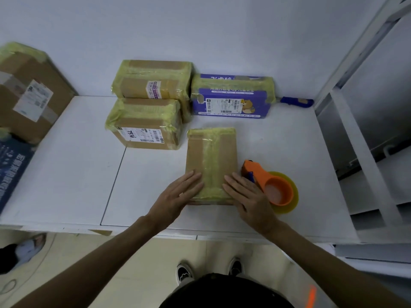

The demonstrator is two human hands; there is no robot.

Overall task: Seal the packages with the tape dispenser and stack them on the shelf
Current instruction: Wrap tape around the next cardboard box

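Note:
A flat brown package (211, 156) with yellow tape down its middle lies on the white table (77, 174). My left hand (178, 196) rests flat on its near left corner, fingers spread. On its near right corner lies my right hand (246, 196), also flat and holding nothing. The orange tape dispenser (269, 183) with a yellow roll sits on the table just right of my right hand. Behind stand two taped brown boxes (146, 125) (153, 81) and a taped purple box (231, 96).
A large brown carton (29, 92) stands at the far left above a blue box (11, 170). A blue-handled tool (295, 101) lies by the wall. White shelf frames (360, 141) rise at the right. My shoes (184, 272) show below the table edge.

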